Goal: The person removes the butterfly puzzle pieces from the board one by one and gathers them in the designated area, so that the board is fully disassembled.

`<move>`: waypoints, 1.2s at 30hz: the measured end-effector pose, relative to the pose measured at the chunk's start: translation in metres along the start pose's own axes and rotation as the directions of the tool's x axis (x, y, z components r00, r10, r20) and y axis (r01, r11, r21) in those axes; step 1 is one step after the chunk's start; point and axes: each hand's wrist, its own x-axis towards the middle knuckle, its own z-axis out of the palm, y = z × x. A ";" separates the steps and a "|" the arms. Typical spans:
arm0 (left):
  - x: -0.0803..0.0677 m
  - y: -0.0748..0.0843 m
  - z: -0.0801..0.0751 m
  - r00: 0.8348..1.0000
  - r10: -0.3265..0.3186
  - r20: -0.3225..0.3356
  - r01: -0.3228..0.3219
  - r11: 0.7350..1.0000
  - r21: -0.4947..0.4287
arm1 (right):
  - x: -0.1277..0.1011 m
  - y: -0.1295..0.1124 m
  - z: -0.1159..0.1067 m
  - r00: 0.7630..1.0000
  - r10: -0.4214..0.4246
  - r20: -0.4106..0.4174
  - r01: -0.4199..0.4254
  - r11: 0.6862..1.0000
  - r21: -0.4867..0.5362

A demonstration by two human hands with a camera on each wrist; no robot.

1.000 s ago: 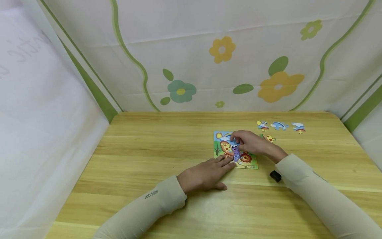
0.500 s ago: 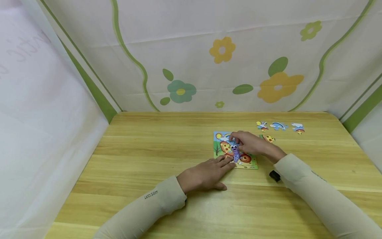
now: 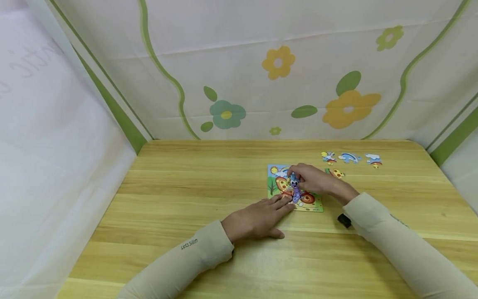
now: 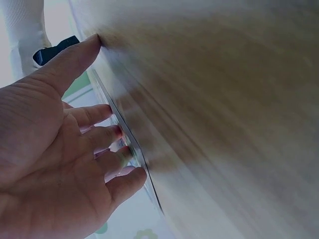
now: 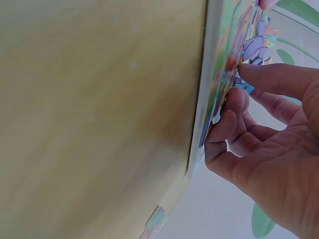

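A square jigsaw puzzle board (image 3: 317, 206) with a cartoon butterfly picture lies right of the table's middle. My left hand (image 3: 257, 216) rests its straight fingers on the board's lower left part, thumb apart on the table. My right hand (image 3: 313, 177) is over the upper right part. Its thumb and fingertips pinch a purple-and-blue puzzle piece (image 5: 253, 50), which stands tilted up from the board in the right wrist view. The butterfly's eyes and purple body (image 3: 296, 193) show between the two hands. Fingers cover the board's upper right area.
Three loose puzzle pieces with rainbow and cloud parts (image 3: 349, 158) lie in a row at the back right. Another loose piece (image 3: 337, 173), red, yellow and green, lies just behind the right wrist. A small black device (image 3: 344, 220) sits by the right cuff. White flowered curtains (image 3: 246, 83) surround the wooden table.
The butterfly piece at the right fingertips has tipped up, so more of its blue upper part shows. The left hand and the loose pieces have stayed put.
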 end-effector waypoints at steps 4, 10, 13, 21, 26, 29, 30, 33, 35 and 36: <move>0.000 0.000 0.000 1.000 -0.001 0.001 0.001 1.000 -0.003 | -0.001 0.000 0.001 1.000 0.001 -0.010 -0.001 1.000 0.001; 0.001 0.000 0.001 1.000 -0.002 0.001 0.002 1.000 -0.007 | -0.002 0.002 0.002 1.000 0.004 -0.023 -0.004 1.000 -0.001; 0.000 0.000 0.001 1.000 -0.001 -0.001 0.001 1.000 -0.007 | -0.002 0.002 0.002 1.000 -0.008 -0.029 0.008 1.000 -0.001; -0.001 -0.001 0.001 1.000 0.002 0.002 -0.002 1.000 -0.025 | 0.000 0.005 0.003 0.999 -0.017 -0.044 0.017 1.000 0.000; -0.001 -0.001 0.001 1.000 0.005 0.003 -0.005 1.000 -0.023 | 0.000 0.005 0.002 0.999 -0.022 -0.047 0.023 1.000 0.007; 0.000 -0.001 0.001 1.000 0.006 0.003 -0.006 1.000 -0.013 | 0.000 0.004 0.002 0.999 -0.019 -0.049 0.020 0.999 0.025; -0.001 -0.001 0.001 1.000 0.005 0.005 -0.005 1.000 -0.014 | 0.000 0.003 0.002 0.999 -0.018 -0.050 0.019 0.999 0.030; -0.001 -0.001 0.001 1.000 0.002 0.010 -0.002 1.000 -0.015 | -0.001 0.001 0.001 0.999 -0.012 -0.052 0.014 0.999 0.036; -0.001 -0.001 0.001 1.000 0.001 0.012 0.000 1.000 -0.020 | -0.001 0.001 0.000 0.998 -0.009 -0.055 0.010 1.000 0.028; -0.001 0.000 0.001 1.000 0.000 0.012 0.000 1.000 -0.022 | -0.001 0.001 0.000 0.998 -0.009 -0.055 0.011 1.000 0.022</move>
